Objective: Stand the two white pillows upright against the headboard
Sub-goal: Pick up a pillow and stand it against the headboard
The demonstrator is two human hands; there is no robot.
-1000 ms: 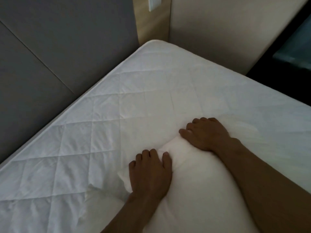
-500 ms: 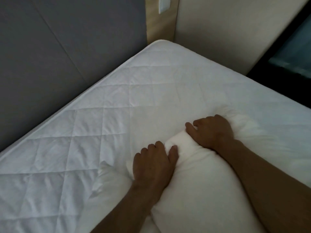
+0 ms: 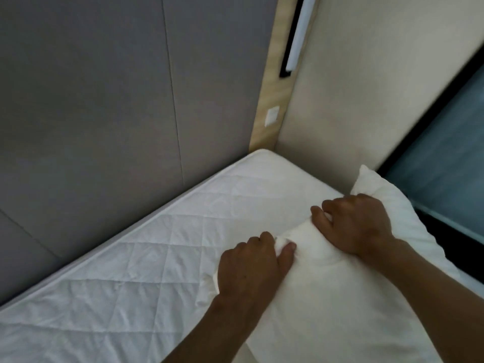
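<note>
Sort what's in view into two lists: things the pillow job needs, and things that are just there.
Part of the job:
- pillow, gripped along its top edge
- left hand and right hand, both closed on the pillow
- grey headboard
- mattress

Just there:
- wall switch
- strip light
- beige wall
- dark window

Only one pillow is clearly visible.

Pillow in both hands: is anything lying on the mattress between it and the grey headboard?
Nothing visible. The left hand and right hand grip the pillow at its top edge, and the quilted mattress between it and the grey headboard lies bare.
</note>
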